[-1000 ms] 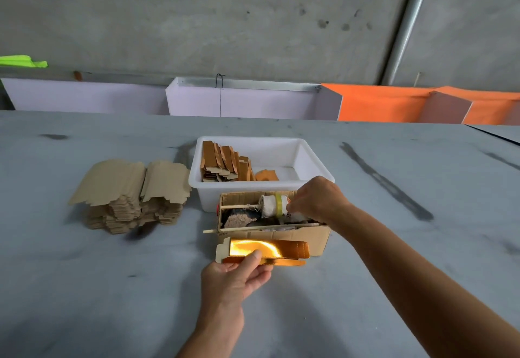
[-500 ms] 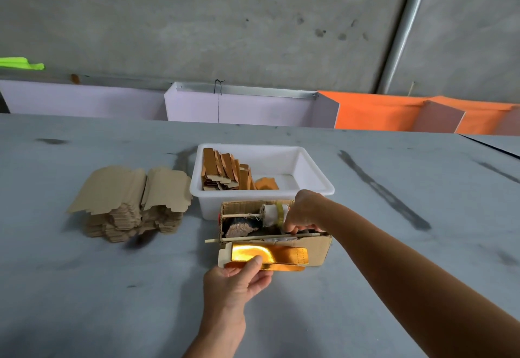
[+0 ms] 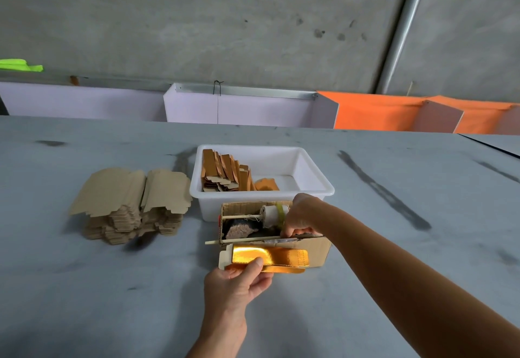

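My left hand (image 3: 239,284) pinches a shiny gold folded card box (image 3: 281,256) by its left end, thumb on top, just in front of a small open cardboard box (image 3: 318,250). That cardboard box holds a white roll with a yellow-green band (image 3: 274,213), two thin wooden sticks (image 3: 242,241) and a dark crumbly lump (image 3: 239,229). My right hand (image 3: 302,217) reaches down into the cardboard box at its right side, fingers curled; what they grip is hidden.
A white plastic tub (image 3: 318,186) behind the cardboard box holds several folded gold-brown boxes (image 3: 225,172). A pile of flat brown card blanks (image 3: 129,203) lies to the left on the grey table (image 3: 84,287). White and orange panels (image 3: 374,113) stand along the far edge.
My right hand has dipped lower into the cardboard box, from the roll toward the front right. My left hand keeps holding the gold box in about the same spot.
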`<state>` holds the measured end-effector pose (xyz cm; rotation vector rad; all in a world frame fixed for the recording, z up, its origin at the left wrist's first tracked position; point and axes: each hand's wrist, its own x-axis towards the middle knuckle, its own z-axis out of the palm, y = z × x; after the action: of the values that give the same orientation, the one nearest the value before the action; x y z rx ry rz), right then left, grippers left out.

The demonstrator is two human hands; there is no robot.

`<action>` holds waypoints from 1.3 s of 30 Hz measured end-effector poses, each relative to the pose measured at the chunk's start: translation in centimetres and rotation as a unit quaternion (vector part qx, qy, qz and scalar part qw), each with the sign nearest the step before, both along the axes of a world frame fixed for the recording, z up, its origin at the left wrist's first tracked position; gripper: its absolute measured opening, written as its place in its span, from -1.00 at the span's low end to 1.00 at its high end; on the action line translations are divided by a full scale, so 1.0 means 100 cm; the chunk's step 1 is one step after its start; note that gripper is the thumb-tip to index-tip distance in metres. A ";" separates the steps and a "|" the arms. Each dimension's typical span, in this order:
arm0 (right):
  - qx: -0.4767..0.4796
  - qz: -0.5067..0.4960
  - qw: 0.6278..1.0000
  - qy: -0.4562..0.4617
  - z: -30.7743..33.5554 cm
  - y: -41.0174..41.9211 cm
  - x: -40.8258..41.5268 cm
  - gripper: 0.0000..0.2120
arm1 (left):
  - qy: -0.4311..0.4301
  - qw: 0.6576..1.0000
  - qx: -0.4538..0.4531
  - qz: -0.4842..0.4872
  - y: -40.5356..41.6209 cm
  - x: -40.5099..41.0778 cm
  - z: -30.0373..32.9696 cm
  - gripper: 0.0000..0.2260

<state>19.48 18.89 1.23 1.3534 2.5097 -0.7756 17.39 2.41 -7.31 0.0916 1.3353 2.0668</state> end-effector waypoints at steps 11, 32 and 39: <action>-0.075 -0.035 0.997 0.003 0.007 -0.002 0.005 -0.86 | 0.017 1.000 -0.005 -0.004 0.003 0.001 -0.002 -0.93; -0.067 -0.027 0.997 -0.033 0.011 0.005 0.009 -0.74 | 0.026 1.000 -0.011 0.008 0.003 0.003 -0.002 -0.93; -0.082 -0.075 0.994 -0.009 0.014 0.011 0.013 -0.73 | 0.029 1.000 -0.010 0.004 0.004 0.003 -0.003 -0.94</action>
<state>20.83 20.01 2.60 1.4953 2.2944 -0.9711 17.68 2.80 -7.60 0.1384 1.3918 2.0707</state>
